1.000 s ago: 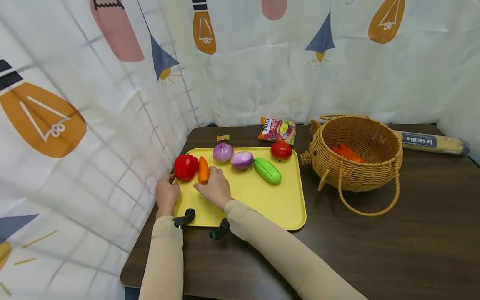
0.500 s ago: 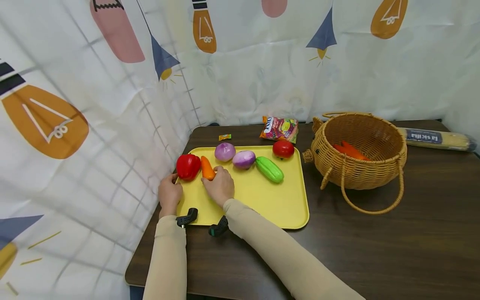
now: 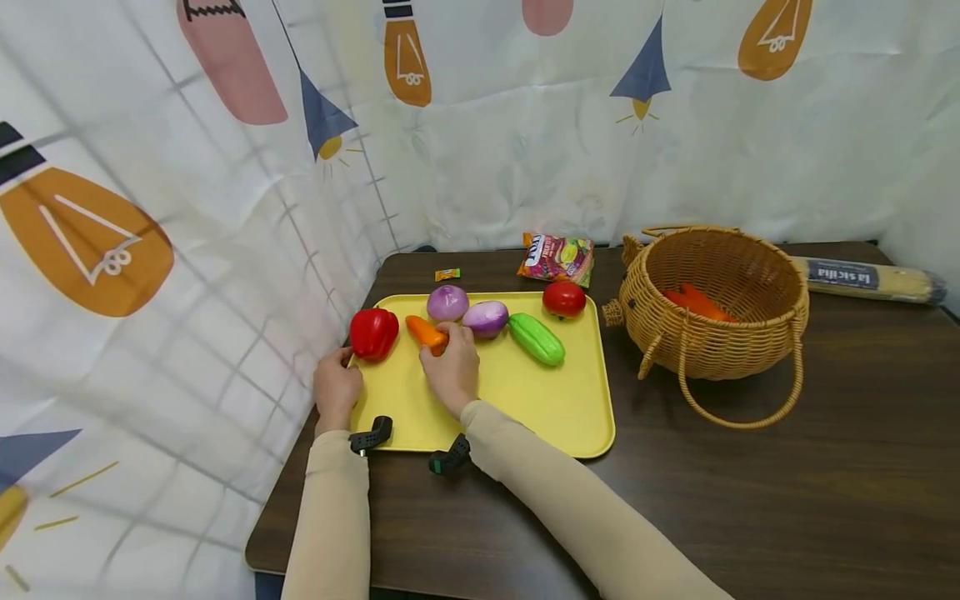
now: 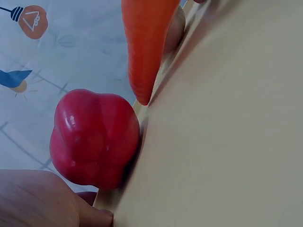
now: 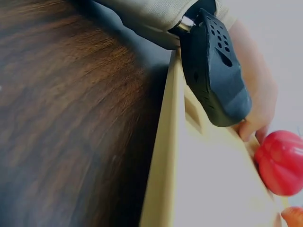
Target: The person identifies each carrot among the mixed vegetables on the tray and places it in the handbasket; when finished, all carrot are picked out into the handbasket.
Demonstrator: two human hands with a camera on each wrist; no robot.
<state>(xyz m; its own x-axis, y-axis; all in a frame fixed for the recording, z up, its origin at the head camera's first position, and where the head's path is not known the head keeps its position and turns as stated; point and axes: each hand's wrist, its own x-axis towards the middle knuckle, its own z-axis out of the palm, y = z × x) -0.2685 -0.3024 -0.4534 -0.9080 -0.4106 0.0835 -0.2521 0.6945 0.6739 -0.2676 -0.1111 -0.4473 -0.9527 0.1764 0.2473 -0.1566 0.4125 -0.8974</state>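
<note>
My right hand (image 3: 454, 371) pinches the thick end of an orange carrot (image 3: 423, 330) over the yellow tray (image 3: 525, 408). The carrot's narrow tip points to the far left; in the left wrist view the carrot (image 4: 147, 47) fills the top. At the tray's left edge my left hand (image 3: 336, 387) grips the rim, thumb on top, as the left wrist view shows. Just beyond that thumb lies a red bell pepper (image 3: 373, 334). Close behind the carrot sit a purple onion (image 3: 447, 302) and a purple-white eggplant (image 3: 486, 319).
A green cucumber (image 3: 536, 340) and a tomato (image 3: 564, 299) lie on the tray's right half. To the right stands a wicker basket (image 3: 712, 354) with carrots inside. A candy bag (image 3: 557, 259), a small wrapped sweet (image 3: 447, 273) and a pasta pack (image 3: 873, 279) lie behind.
The carrot, held in the right hand, has moved right, away from the bell pepper, and turned so it lies slanted. The left hand stays at the tray's edge.
</note>
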